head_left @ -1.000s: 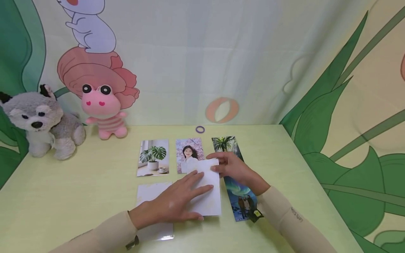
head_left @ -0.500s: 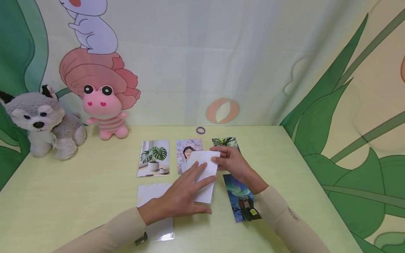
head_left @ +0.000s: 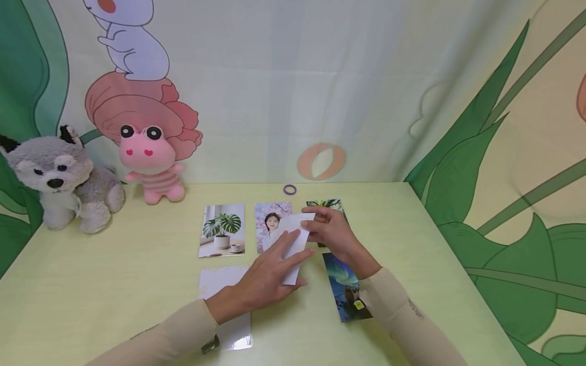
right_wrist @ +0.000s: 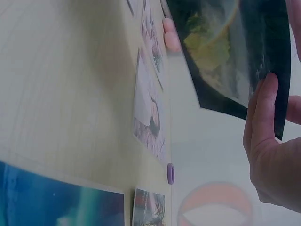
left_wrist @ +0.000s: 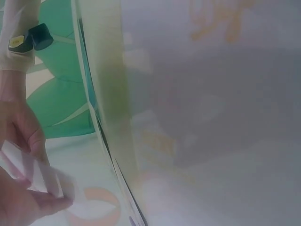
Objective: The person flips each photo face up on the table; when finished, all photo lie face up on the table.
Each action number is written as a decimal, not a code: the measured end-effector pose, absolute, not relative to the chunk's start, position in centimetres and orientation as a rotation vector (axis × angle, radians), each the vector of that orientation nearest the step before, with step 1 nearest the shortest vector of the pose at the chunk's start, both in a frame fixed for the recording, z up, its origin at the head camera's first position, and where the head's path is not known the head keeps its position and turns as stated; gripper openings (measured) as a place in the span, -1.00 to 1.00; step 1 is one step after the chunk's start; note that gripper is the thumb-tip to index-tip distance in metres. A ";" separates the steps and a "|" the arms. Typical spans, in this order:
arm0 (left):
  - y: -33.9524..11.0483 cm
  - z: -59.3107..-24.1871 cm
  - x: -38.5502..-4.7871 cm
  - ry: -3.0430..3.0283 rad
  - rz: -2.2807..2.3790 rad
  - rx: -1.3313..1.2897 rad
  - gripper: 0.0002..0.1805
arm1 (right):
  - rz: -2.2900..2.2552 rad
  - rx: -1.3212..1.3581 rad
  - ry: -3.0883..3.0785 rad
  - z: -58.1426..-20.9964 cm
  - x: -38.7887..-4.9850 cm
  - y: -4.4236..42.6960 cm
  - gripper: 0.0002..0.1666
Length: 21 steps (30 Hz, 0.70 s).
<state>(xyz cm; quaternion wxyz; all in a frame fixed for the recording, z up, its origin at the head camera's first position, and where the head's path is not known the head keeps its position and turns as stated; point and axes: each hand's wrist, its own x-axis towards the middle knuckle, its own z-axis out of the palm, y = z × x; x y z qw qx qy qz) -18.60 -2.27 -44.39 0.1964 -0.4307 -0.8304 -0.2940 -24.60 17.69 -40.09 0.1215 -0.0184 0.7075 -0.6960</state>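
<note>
My right hand (head_left: 334, 234) pinches the upper right corner of a photo card (head_left: 297, 223), thumb on its white back. Its picture side, dark with a yellow patch, shows in the right wrist view, with fingertips (right_wrist: 268, 94) on it. My left hand (head_left: 263, 277) holds the lower part, fingers spread over the back and thumb past the bottom edge. The card is raised and tilted above the table. Behind it lies a portrait photo (head_left: 270, 211), partly covered. A plant photo (head_left: 222, 229) lies to its left. A face-down white card (head_left: 233, 333) lies partly under my left forearm.
To the right lie an aurora photo (head_left: 339, 272), partly under my right sleeve, and a green foliage photo (head_left: 336, 203), partly hidden by my hand. A purple ring (head_left: 290, 189) lies near the table's back edge. A plush husky (head_left: 68, 178) and pink toy (head_left: 151, 168) stand left.
The white-backed photo card has lifted and tilted away from the table, both hands moving slightly with it. More of the table shows beneath it. The other photos stay put.
</note>
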 end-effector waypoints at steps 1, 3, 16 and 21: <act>-2.2 -44.4 -18.7 -2.309 -0.835 -1.205 -0.39 | -2.048 -0.045 2.054 -40.1 -24.6 17.6 -0.51; -2.1 -44.4 -18.9 -2.279 -0.855 -1.204 -0.43 | -2.080 -0.030 2.035 -40.0 -24.6 17.5 -0.52; -2.3 -44.4 -19.7 -2.113 -1.141 -1.125 -0.40 | -2.228 -0.073 2.168 -40.3 -24.0 16.2 -0.57; -2.3 -44.8 -19.9 -2.056 -1.286 -1.081 -0.45 | -2.279 -0.102 2.225 -40.7 -24.0 15.8 -0.60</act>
